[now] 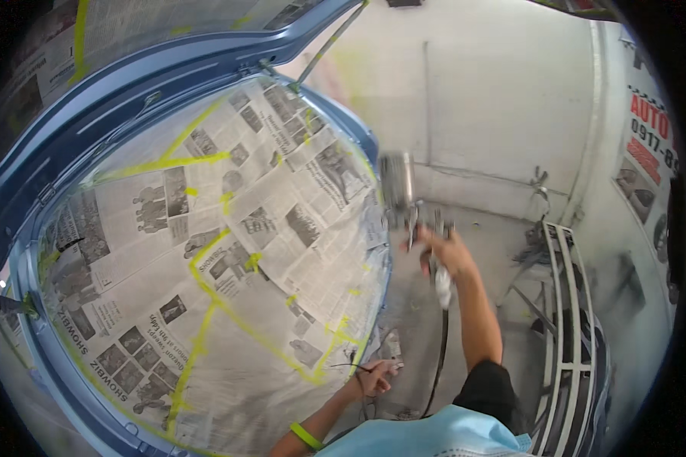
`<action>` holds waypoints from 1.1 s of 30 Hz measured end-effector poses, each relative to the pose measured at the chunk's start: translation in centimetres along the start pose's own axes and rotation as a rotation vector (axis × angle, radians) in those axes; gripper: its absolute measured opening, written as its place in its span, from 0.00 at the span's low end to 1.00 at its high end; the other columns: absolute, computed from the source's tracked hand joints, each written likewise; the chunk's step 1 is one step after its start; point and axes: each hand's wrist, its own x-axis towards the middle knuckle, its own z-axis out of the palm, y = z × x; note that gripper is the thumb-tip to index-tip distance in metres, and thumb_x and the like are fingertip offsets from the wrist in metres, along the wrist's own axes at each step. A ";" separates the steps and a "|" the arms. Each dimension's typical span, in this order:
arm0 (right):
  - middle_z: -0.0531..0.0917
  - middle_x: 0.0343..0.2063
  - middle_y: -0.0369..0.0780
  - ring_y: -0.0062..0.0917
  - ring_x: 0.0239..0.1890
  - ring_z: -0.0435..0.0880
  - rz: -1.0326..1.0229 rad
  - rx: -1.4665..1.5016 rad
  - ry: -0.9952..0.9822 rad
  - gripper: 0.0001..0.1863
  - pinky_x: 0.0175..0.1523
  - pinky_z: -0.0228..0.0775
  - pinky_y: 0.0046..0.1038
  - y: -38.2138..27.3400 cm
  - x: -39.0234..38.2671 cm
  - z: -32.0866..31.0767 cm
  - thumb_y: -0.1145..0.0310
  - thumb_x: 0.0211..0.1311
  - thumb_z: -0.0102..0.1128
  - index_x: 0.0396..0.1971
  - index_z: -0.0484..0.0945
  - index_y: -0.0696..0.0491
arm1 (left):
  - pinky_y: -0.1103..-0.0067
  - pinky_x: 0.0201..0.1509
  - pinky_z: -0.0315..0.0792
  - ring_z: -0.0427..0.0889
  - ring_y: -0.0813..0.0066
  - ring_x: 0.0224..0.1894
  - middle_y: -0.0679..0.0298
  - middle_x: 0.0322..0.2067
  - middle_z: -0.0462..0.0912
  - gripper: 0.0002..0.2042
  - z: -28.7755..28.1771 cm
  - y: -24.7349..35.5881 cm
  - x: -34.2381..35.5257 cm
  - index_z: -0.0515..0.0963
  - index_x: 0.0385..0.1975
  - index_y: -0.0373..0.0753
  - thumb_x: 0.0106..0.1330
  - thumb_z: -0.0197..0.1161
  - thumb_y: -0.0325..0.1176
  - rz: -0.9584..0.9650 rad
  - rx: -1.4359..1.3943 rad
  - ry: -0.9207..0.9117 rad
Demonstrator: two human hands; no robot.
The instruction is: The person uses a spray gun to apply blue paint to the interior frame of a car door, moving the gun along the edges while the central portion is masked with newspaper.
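Note:
My right hand (447, 255) is wrapped round a spray gun (419, 221), finger at its trigger. A metal cup (398, 179) sits on top, slightly blurred, beside the blue right edge of the car's rear opening. From the gun's handle a black hose (443, 350) hangs down. Lower and nearer, my left hand (375, 378) is closed on a thin dark wire (349, 365) by the opening's lower right edge. Newspaper sheets (274, 221) joined with yellow-green masking tape (198, 346) cover the opening. Above them the blue tailgate (129, 72) stands raised.
A strut (329, 46) props the tailgate at the upper right. To my right a pale metal rack (575, 327) stands against the wall, with a printed banner (640, 167) above it. A whitish wall (503, 99) rises behind the gun. Grey floor (472, 217) lies below.

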 end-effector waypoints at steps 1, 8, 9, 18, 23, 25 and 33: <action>0.87 0.35 0.44 0.21 0.14 0.75 0.043 0.015 0.005 0.24 0.18 0.67 0.25 2.6 -2.8 0.0 0.51 0.73 0.52 0.51 0.78 0.59 | 0.83 0.27 0.74 0.80 0.81 0.28 0.65 0.47 0.82 0.22 -2.1 -5.1 1.0 0.73 0.60 0.42 0.76 0.50 0.50 0.245 0.090 -0.023; 0.86 0.35 0.42 0.24 0.20 0.80 0.456 0.193 0.268 0.26 0.24 0.72 0.27 12.2 -27.5 4.2 0.49 0.75 0.50 0.50 0.77 0.60 | 0.83 0.26 0.73 0.77 0.84 0.25 0.67 0.39 0.82 0.19 1.1 -10.7 -6.4 0.77 0.56 0.46 0.75 0.52 0.49 -0.073 -0.118 0.192; 0.85 0.33 0.42 0.26 0.23 0.82 0.516 0.161 0.259 0.26 0.28 0.75 0.28 12.4 -30.6 4.9 0.49 0.74 0.52 0.48 0.77 0.60 | 0.84 0.26 0.73 0.75 0.84 0.24 0.67 0.37 0.81 0.18 2.0 -11.4 -7.8 0.78 0.55 0.45 0.75 0.53 0.48 -0.146 -0.129 0.225; 0.85 0.36 0.42 0.27 0.37 0.86 0.836 0.227 -0.235 0.30 0.44 0.77 0.31 9.6 -49.4 9.0 0.45 0.76 0.44 0.47 0.78 0.60 | 0.84 0.27 0.72 0.74 0.83 0.26 0.68 0.33 0.78 0.15 7.4 -20.9 -19.0 0.78 0.53 0.41 0.74 0.56 0.41 -0.155 -0.279 0.192; 0.86 0.31 0.39 0.24 0.36 0.83 0.786 -0.095 -0.501 0.25 0.44 0.75 0.29 10.1 -51.0 10.8 0.48 0.73 0.53 0.46 0.81 0.57 | 0.84 0.26 0.69 0.74 0.81 0.26 0.68 0.34 0.79 0.15 8.8 -24.5 -26.2 0.77 0.54 0.40 0.73 0.57 0.38 -0.173 -0.348 0.168; 0.85 0.29 0.37 0.21 0.31 0.81 0.639 -0.239 -0.642 0.22 0.33 0.72 0.27 10.5 -50.7 11.6 0.47 0.66 0.62 0.36 0.85 0.54 | 0.84 0.26 0.69 0.74 0.82 0.25 0.68 0.34 0.79 0.16 9.6 -24.8 -28.4 0.76 0.57 0.40 0.73 0.56 0.35 -0.250 -0.377 0.262; 0.85 0.28 0.43 0.29 0.31 0.81 0.389 -0.512 -0.809 0.22 0.43 0.74 0.33 10.7 -52.2 9.2 0.52 0.62 0.67 0.42 0.82 0.58 | 0.83 0.24 0.67 0.72 0.83 0.22 0.70 0.29 0.79 0.15 14.2 -24.8 -28.0 0.78 0.55 0.43 0.71 0.56 0.36 -0.075 -0.337 0.265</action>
